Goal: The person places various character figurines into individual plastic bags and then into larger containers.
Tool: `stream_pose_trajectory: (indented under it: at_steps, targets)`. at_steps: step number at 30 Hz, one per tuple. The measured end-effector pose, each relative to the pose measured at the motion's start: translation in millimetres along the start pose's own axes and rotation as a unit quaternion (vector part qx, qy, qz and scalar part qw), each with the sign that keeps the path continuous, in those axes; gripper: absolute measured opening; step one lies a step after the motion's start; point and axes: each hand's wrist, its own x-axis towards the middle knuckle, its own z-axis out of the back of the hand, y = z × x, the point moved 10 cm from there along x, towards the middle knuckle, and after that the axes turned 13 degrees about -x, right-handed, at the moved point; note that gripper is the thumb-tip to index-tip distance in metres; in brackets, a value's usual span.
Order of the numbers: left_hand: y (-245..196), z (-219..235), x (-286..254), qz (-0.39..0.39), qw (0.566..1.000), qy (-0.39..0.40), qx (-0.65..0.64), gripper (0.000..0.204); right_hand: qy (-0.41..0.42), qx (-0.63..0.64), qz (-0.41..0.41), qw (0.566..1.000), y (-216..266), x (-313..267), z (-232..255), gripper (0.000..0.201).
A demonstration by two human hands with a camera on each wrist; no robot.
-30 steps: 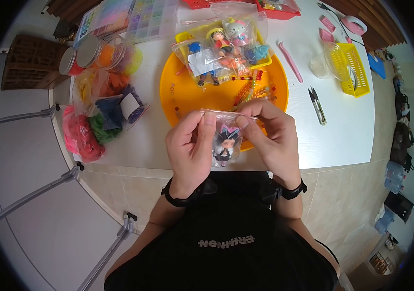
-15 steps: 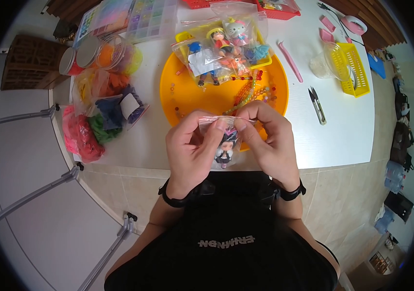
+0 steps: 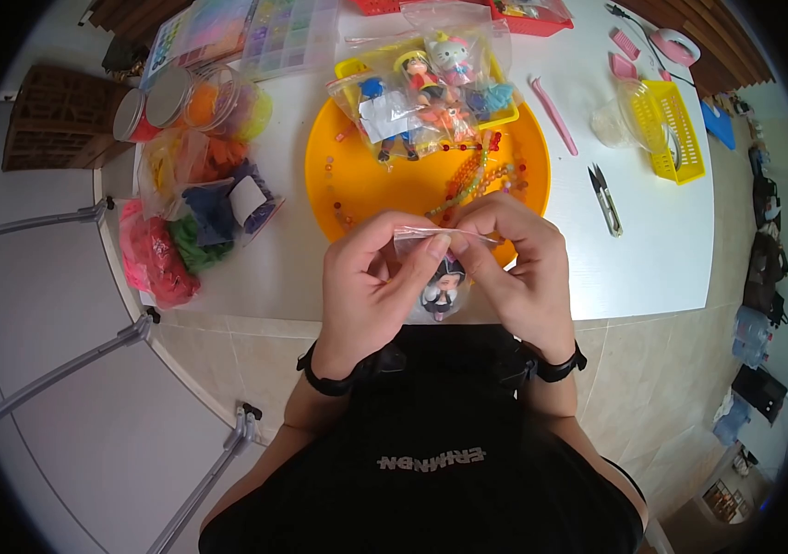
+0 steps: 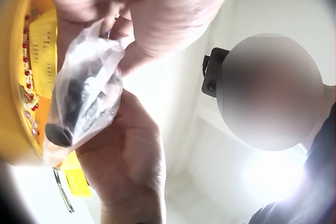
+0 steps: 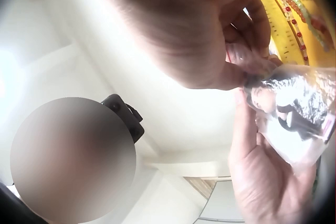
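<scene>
A small clear zip bag (image 3: 420, 242) with a dark-haired figurine (image 3: 446, 288) inside hangs at the table's front edge. The left hand (image 3: 368, 284) pinches its top edge between thumb and bent fingers. Close beside it, the right hand (image 3: 521, 277) pinches the same edge, the thumb tips almost meeting. In the left wrist view the bag (image 4: 86, 95) hangs between both hands, its contents blurred by the plastic. The right wrist view shows the figurine's face (image 5: 262, 99) through the bag, below the right hand's fingers.
Behind the hands lies an orange tray (image 3: 320, 189) with bead strings (image 3: 468, 175) and a yellow basket (image 3: 506, 113) under bagged figures (image 3: 421, 78). Bags of coloured material (image 3: 161, 263) and jars (image 3: 168, 97) stand left. Snips (image 3: 605, 201), a pink tool (image 3: 553, 117) and another yellow basket (image 3: 673, 129) lie right.
The left thumb has slid right along the bag's top edge towards the right thumb. The bag and figurine have shifted slightly right, and both hands still pinch the bag.
</scene>
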Motion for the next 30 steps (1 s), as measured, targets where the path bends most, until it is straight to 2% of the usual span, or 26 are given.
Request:
stream_pose_trajectory:
  at_steps: [2,5,8,11,14,17,23,26,30]
  targets:
    - [1.1,2.4,1.0,0.008,1.0,-0.002,-0.005,0.009,0.016,0.009,-0.032,0.999,-1.8,-0.7,-0.8,0.008]
    - [-7.4,6.5,1.3,-0.04,0.997,0.009,0.058,0.008,0.019,0.033,-0.042,0.998,-0.4,-1.6,-2.4,0.008]
    - [-12.2,12.3,-1.7,-0.066,0.995,-0.01,0.078,0.007,0.025,0.072,-0.096,0.992,-6.6,-3.2,-1.7,0.007]
    - [-13.5,12.8,-0.9,-0.065,0.996,-0.009,0.064,0.007,0.033,0.061,-0.077,0.995,-10.8,-4.3,-1.0,0.008]
    - [-13.7,11.5,0.0,-0.031,0.999,-0.028,0.029,0.009,0.015,0.029,-0.064,0.997,-6.2,-2.8,3.7,0.007]
    - [-8.6,21.5,-1.3,-0.016,0.998,-0.056,0.001,0.01,0.014,0.048,-0.077,0.996,-5.0,-1.6,4.3,0.006]
    - [-18.0,29.0,-1.3,-0.089,0.994,-0.059,0.02,0.011,-0.007,0.097,-0.119,0.988,-9.3,-1.3,5.1,0.005]
    - [-20.1,25.6,-0.1,-0.103,0.993,-0.062,0.015,0.011,-0.014,0.078,-0.095,0.992,-7.3,-0.8,7.0,0.006]
    - [-9.3,26.8,1.4,-0.06,0.995,-0.073,-0.003,0.016,-0.021,0.049,-0.09,0.994,-10.8,1.6,7.7,0.009]
